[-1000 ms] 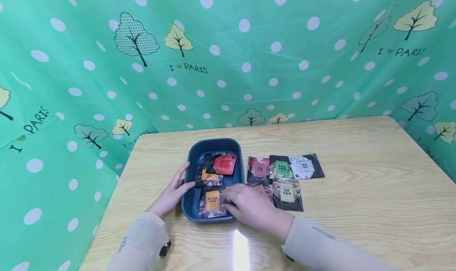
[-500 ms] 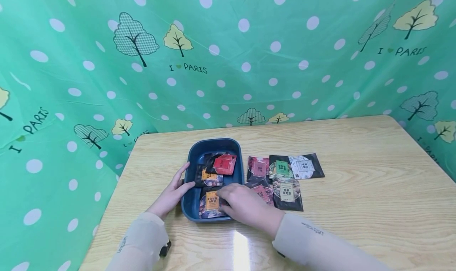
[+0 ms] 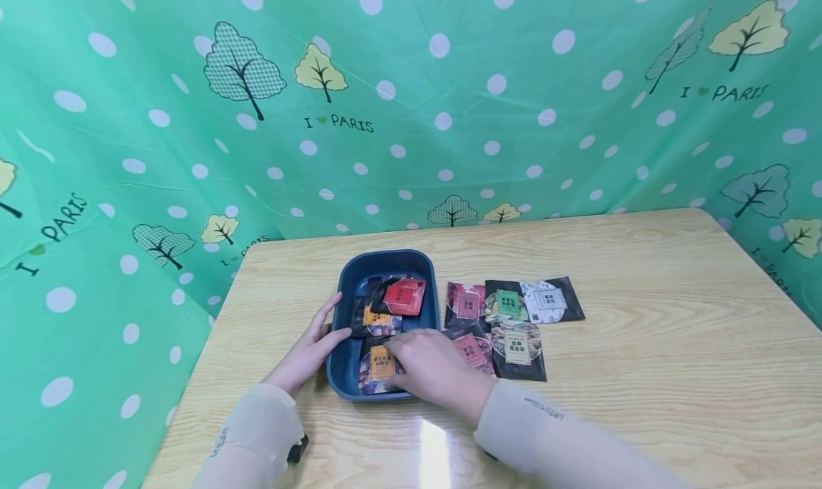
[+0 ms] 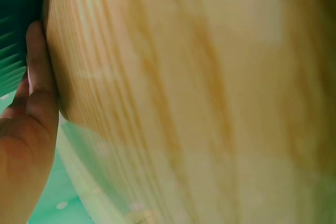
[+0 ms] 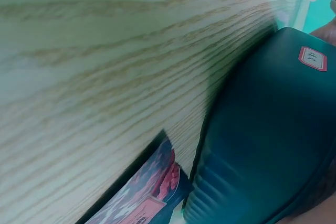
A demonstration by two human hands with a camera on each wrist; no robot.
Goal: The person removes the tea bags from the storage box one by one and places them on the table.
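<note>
My left hand (image 3: 308, 350) rests against the left side of a dark blue plastic bin (image 3: 385, 263), thumb over the rim. In the left wrist view its fingers (image 4: 39, 61) lie straight along the ribbed wall. My right hand (image 3: 432, 364) reaches over the bin's right wall to a black sachet with an orange label (image 3: 382, 362) at the near end, covering its right side. Thumb and index finger sit at that sachet's near and far edges; I cannot tell whether they pinch it. A red-label sachet (image 3: 406, 296) overlaps another orange-label sachet (image 3: 380, 321) farther back.
Right of the bin lie several sachets on the wooden table: pink (image 3: 467, 303), green (image 3: 507, 302), white (image 3: 550, 300), cream-label (image 3: 517, 350), and a reddish one (image 3: 475, 349) partly behind my right hand. A green polka-dot cloth (image 3: 411, 168) hangs behind the table.
My right hand has slid left over the near orange-label sachet, covering more of it. The left hand, the bin and the sachets stay where they were.
</note>
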